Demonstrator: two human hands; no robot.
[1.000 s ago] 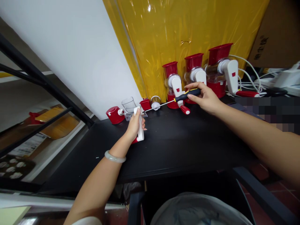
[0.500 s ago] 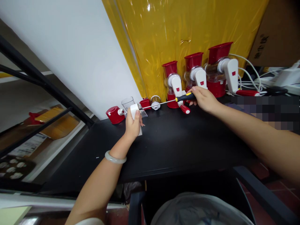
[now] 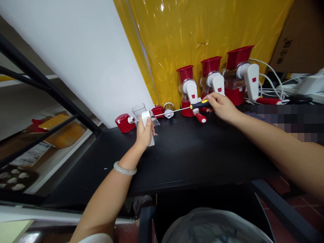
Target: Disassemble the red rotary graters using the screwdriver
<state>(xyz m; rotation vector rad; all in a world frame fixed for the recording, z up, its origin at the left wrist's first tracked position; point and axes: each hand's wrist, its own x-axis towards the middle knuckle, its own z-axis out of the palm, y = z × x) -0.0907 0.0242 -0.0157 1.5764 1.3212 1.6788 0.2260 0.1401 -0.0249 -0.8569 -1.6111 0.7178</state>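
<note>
My left hand [image 3: 144,133] is wrapped round a white plastic crank handle [image 3: 146,116], held just above the black table. My right hand [image 3: 219,105] grips the black-and-yellow grip of a screwdriver [image 3: 199,104]. Its long metal shaft runs left, and the tip meets the upper end of the white handle; the exact contact is too small to make out. Behind my left hand are a clear plastic housing [image 3: 138,108] and a red base [image 3: 125,123]. A grater drum [image 3: 168,110] and a red plastic part [image 3: 157,111] lie near the shaft.
Three red-and-white rotary graters, the nearest one [image 3: 187,91] just behind the screwdriver, stand along the yellow-wrapped backing [image 3: 174,33]. White cables and a power strip [image 3: 312,84] are at the right. A shelf rack [image 3: 45,84] is on the left; a chair armrest [image 3: 280,206] is below the black table [image 3: 192,152].
The view has shifted very slightly. Both hands keep their grips, and the screwdriver stays against the white handle.
</note>
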